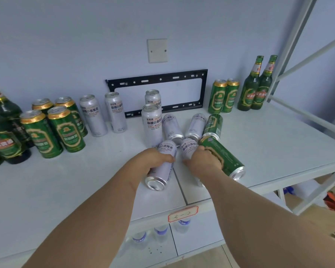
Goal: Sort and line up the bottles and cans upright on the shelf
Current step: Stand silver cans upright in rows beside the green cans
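On the white shelf (66,186), my left hand (153,158) grips a silver can (161,171) that lies on its side, its base toward me. Beside it my right hand (203,158) grips a second lying silver can (189,147). A green can (224,159) lies right of that hand, touching it. Two more silver cans (172,128) and a green can (213,125) lie behind. Upright silver cans (151,122) stand at mid-shelf, with others (93,115) further left. Upright green cans (52,130) stand left, two more (223,96) at back right.
Green bottles stand at the far left (2,124) and back right (256,86). A black metal bracket (157,80) leans on the wall. A white frame post (290,45) rises at right. Water bottles (161,233) sit on the shelf below, behind a label (182,213).
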